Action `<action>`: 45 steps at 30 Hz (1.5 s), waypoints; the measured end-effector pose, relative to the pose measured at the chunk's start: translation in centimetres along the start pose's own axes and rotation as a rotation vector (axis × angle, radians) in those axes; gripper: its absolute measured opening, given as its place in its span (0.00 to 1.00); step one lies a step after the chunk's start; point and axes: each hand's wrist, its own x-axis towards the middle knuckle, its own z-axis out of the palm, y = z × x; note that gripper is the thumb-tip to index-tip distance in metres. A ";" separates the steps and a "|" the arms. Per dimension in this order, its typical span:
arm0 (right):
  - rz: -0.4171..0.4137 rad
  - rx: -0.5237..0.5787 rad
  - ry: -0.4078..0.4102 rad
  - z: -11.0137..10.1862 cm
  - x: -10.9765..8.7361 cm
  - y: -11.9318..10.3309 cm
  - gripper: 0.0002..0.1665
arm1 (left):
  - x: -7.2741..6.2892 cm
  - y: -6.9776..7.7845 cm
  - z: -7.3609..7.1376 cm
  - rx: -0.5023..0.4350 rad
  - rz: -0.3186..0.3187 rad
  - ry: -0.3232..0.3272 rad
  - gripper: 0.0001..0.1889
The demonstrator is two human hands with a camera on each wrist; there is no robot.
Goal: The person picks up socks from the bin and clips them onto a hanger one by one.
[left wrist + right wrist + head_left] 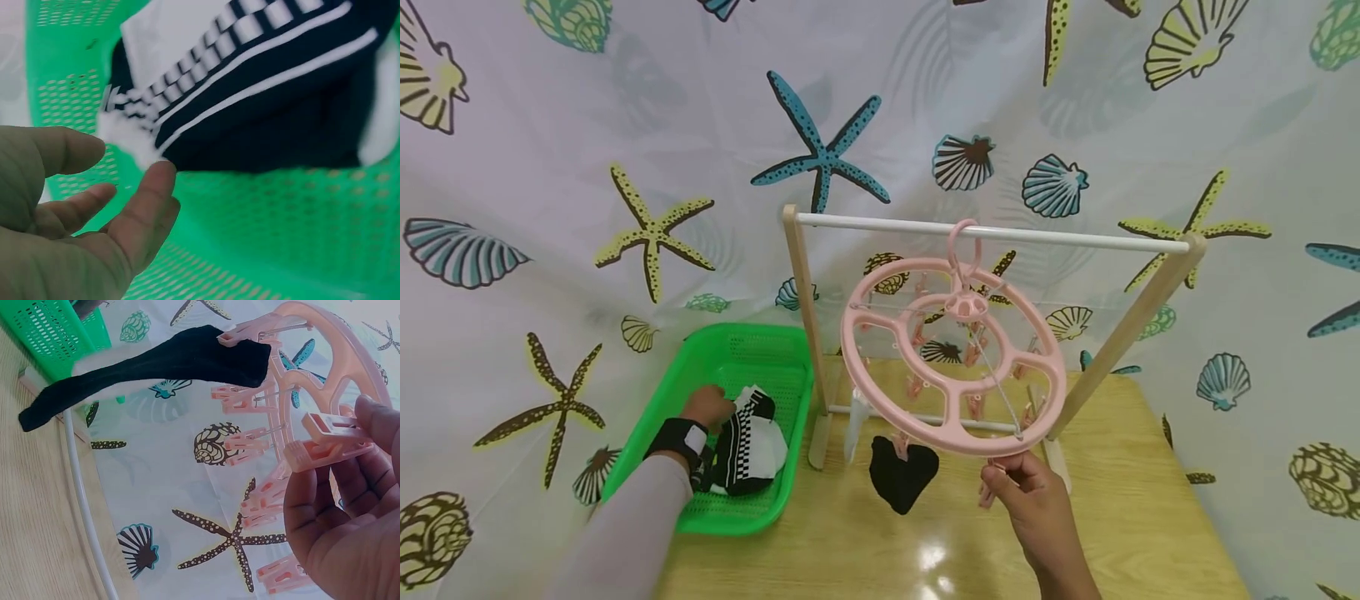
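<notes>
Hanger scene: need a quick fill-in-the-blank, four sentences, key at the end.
1. The left hand is in a basket coloured ____.
2. The right hand pinches a clip coloured ____.
3. The round hanger hooks over a bar coloured ____.
4. In the head view, the black sock hangs to the ____ of the pinched clip.

Missing words: green; pink; white; left.

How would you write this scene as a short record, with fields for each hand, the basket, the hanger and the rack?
left hand: in the basket, fingers apart, by the checkered garment
right hand: pinches a pink clothespin
basket: green, perforated, holds the checkered garment
hanger: pink, round, hooked on the rack's white bar; a black garment is clipped on
rack: wooden posts, stands on the table
</notes>
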 end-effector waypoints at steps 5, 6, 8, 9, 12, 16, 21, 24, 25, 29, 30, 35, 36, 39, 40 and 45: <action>0.008 0.002 -0.003 -0.1 0.0 0.1 0.09 | 0.4 -1.0 1.8 -0.140 -0.107 -0.011 0.26; 0.012 0.007 -0.006 -0.1 0.0 0.1 0.10 | 0.4 -1.2 2.1 -0.167 -0.128 -0.005 0.28; 0.015 0.010 -0.012 -0.1 0.0 0.2 0.10 | 0.5 -1.6 2.6 -0.203 -0.160 0.007 0.28; 0.017 0.011 -0.011 -0.1 0.0 0.2 0.10 | 0.6 -1.7 2.7 -0.196 -0.169 0.012 0.28; 0.019 0.015 -0.008 0.0 0.1 0.2 0.10 | 0.9 -1.8 2.9 -0.205 -0.193 0.024 0.22; 0.023 0.018 0.000 0.0 0.1 0.2 0.10 | 1.1 -1.4 2.7 -0.166 -0.184 0.020 0.17; 0.013 0.016 0.001 0.0 0.2 0.3 0.09 | 1.0 -1.0 2.6 -0.147 -0.174 0.069 0.23; 0.009 0.022 -0.008 0.0 0.3 0.3 0.09 | 1.1 -1.4 3.1 -0.138 -0.175 0.106 0.21; 0.009 0.025 -0.010 0.0 0.3 0.3 0.09 | 1.1 -1.5 3.1 -0.107 -0.162 0.111 0.18; 0.007 0.033 -0.017 0.0 0.4 0.3 0.06 | 1.3 -1.8 2.8 0.036 -0.069 0.112 0.18; 0.005 0.034 -0.017 0.0 0.4 0.3 0.06 | 1.2 -1.7 2.6 0.050 -0.045 0.115 0.19; 0.002 0.032 -0.012 0.0 0.5 0.3 0.02 | 1.1 -1.2 1.7 -0.143 -0.066 0.080 0.13; 0.004 0.032 -0.012 0.0 0.5 0.3 0.01 | 1.1 -1.0 1.5 -0.224 -0.087 0.062 0.11; 0.006 0.027 -0.013 -0.1 0.6 0.4 0.02 | 0.9 -0.2 0.8 -0.437 -0.118 0.003 0.18; 0.006 0.027 -0.014 -0.1 0.6 0.4 0.02 | 0.8 0.2 0.6 -0.483 -0.117 -0.007 0.21; 0.000 0.034 -0.018 -0.2 0.7 0.4 0.06 | -0.1 2.0 -0.3 -0.548 -0.046 0.024 0.24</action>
